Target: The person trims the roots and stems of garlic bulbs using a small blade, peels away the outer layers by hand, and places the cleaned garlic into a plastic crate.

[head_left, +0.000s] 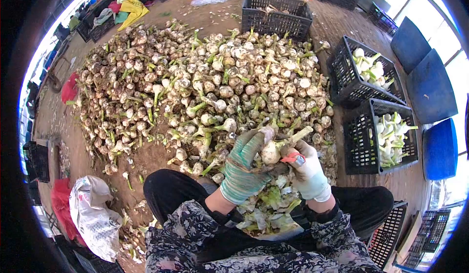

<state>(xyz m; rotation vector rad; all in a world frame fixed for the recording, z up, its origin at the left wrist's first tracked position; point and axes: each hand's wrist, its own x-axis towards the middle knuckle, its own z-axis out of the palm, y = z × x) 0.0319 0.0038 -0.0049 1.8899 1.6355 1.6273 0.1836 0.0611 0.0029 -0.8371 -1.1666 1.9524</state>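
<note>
My left hand (pixel 244 163), in a green striped glove, is closed around a garlic bulb (pixel 270 153) in front of my lap. A pale cut stalk (pixel 299 135) points up and right from it. My right hand (pixel 309 170), in a soiled white glove, closes on the same garlic from the right. Around its thumb is a red band (pixel 293 158) with a small grey piece; whether a blade is attached is hidden. Just beyond both hands lies a large heap of unpeeled garlic (pixel 220 77). Peeled leaves and skins (pixel 271 209) lie between my knees.
To the right, two black crates (pixel 359 146) (pixel 344 72) hold cleaned white garlic. Another black crate (pixel 277 16) stands behind the heap. Blue panels (pixel 432 82) line the right side. A white sack (pixel 93 209) lies at the left, near my knee.
</note>
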